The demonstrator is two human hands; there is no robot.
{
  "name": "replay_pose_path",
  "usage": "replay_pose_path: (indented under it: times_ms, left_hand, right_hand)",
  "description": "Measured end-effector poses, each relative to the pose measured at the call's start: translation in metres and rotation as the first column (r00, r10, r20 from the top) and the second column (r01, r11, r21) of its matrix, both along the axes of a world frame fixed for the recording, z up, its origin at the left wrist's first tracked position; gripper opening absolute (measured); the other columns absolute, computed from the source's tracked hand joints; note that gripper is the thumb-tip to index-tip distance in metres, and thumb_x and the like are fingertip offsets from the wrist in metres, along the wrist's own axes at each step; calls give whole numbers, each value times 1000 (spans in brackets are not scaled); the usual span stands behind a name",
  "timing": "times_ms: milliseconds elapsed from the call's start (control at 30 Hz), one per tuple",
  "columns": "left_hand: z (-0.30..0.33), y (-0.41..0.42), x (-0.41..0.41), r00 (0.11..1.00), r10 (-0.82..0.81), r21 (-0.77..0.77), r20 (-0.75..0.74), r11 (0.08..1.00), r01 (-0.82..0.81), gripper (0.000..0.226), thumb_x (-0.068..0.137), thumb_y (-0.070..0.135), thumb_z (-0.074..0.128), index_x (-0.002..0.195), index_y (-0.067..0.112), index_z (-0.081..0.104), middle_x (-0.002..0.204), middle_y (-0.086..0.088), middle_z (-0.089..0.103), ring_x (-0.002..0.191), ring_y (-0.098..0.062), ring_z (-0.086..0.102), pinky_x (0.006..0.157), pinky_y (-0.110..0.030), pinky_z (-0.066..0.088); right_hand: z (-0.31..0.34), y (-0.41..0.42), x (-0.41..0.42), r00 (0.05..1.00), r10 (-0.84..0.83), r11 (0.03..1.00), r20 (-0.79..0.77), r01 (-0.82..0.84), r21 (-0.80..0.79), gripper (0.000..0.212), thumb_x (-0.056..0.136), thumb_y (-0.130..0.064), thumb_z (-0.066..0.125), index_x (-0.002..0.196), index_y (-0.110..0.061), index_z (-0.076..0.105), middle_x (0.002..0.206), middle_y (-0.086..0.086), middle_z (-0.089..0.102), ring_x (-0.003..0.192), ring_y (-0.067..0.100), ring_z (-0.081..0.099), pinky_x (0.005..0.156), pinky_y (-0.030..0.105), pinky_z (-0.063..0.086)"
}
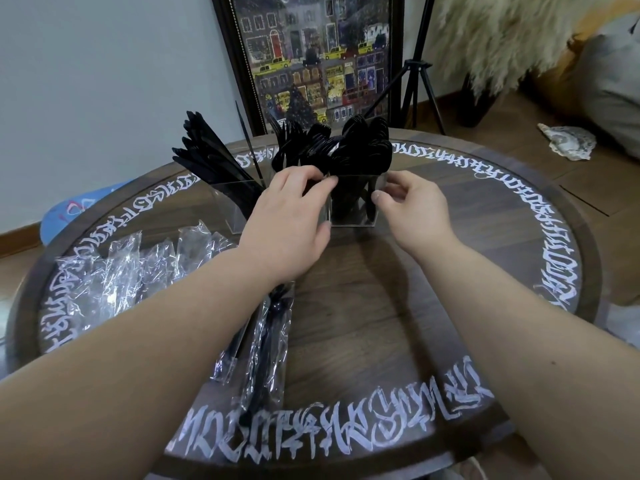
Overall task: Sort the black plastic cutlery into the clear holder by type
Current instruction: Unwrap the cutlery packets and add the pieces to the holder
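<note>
A clear holder [353, 216] stands at the far middle of the round table [381, 306]. Black knives [207, 157] lean out of its left compartment, black forks [294, 140] fill the middle, black spoons [367, 143] fill the right. My left hand [291, 216] rests against the holder's front, fingers curled over the rim at the middle compartment. My right hand [408, 202] touches the holder's right front corner with thumb and fingers apart. Neither hand visibly holds a piece of cutlery. Wrapped black cutlery [263, 351] lies in clear sleeves under my left forearm.
Several crumpled clear wrappers [131, 271] lie at the table's left. White lettering rings the tabletop. A framed picture [311, 60] and a black tripod [419, 74] stand behind the table. A furry throw [502, 32] and cushion are at the right.
</note>
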State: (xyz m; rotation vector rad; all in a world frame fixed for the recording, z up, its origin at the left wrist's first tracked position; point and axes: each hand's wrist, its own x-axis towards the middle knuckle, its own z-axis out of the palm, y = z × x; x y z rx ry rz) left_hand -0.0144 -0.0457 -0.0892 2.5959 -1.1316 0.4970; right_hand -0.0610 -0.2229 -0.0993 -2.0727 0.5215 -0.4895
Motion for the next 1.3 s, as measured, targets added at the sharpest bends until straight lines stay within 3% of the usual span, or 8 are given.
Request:
replay_pose_path:
  times_ms: [100, 233, 433, 600, 767, 967, 1100, 1300]
  left_hand:
    - [0, 3, -3, 1000, -11, 8, -3, 1000, 11, 56, 83, 21, 64, 136, 9, 49, 134, -12, 47, 129, -31, 39, 106, -40, 35]
    - [0, 14, -14, 1000, -16, 41, -24, 999, 17, 59, 85, 21, 64, 139, 8, 45, 147, -15, 38, 141, -32, 28, 112, -43, 29]
    - [14, 52, -51, 981, 128, 70, -145, 990, -119, 59, 87, 21, 63, 141, 12, 44, 149, -9, 34, 138, -27, 29, 112, -37, 28]
    - [20, 80, -82, 895, 349, 326, -278, 911, -254, 48, 91, 33, 56, 137, 20, 46, 135, -4, 46, 122, -24, 47, 98, -38, 41]
    - [2, 94, -109, 856, 388, 523, -342, 836, -170, 32, 92, 24, 52, 123, 17, 57, 116, -5, 58, 104, -24, 55, 88, -39, 51]
    - [-12, 97, -118, 859, 271, 427, -434, 902, -69, 46, 90, 7, 45, 134, 22, 52, 139, -1, 48, 123, -24, 46, 103, -38, 41]
    - [-6, 97, -107, 879, 314, 320, -358, 926, -200, 49, 94, 24, 50, 142, 24, 42, 150, 0, 35, 138, -26, 25, 113, -40, 26]
    - [-13, 84, -101, 846, 371, 428, -384, 883, -193, 60, 87, 49, 56, 142, 32, 39, 152, -2, 28, 136, -29, 28, 109, -46, 33]
  right_hand:
    - [0, -1, 1, 998, 61, 997, -29, -59, 48, 40, 88, -18, 63, 128, -18, 57, 116, 0, 66, 100, 9, 62, 96, 29, 48]
    - [5, 0, -7, 990, 109, 994, -84, -109, 2, 57, 89, -23, 61, 142, -20, 41, 134, 0, 56, 117, 15, 56, 104, 37, 43]
    - [28, 13, -40, 996, 21, 990, -86, -33, -135, 55, 90, -24, 58, 142, -22, 39, 137, -1, 51, 105, 18, 58, 97, 36, 45]
    - [39, 49, -76, 956, 179, 950, -230, -229, -210, 51, 88, -26, 60, 137, -24, 45, 131, -1, 55, 110, 20, 58, 95, 32, 44]
    - [30, 82, -100, 848, 342, 872, -404, -446, -199, 49, 87, -31, 64, 134, -24, 49, 119, -4, 60, 102, 16, 57, 85, 24, 41]
    - [6, 87, -107, 806, 334, 874, -489, -459, -160, 52, 85, -41, 65, 131, -21, 51, 109, -2, 65, 102, 17, 59, 87, 28, 44]
    - [-3, 96, -98, 812, 318, 864, -489, -461, -203, 56, 83, -51, 63, 129, -22, 51, 100, -4, 65, 94, 18, 60, 75, 29, 45]
    - [-12, 112, -81, 843, 281, 896, -459, -402, -190, 62, 79, -48, 68, 129, -21, 42, 113, 2, 63, 101, 24, 59, 81, 34, 50]
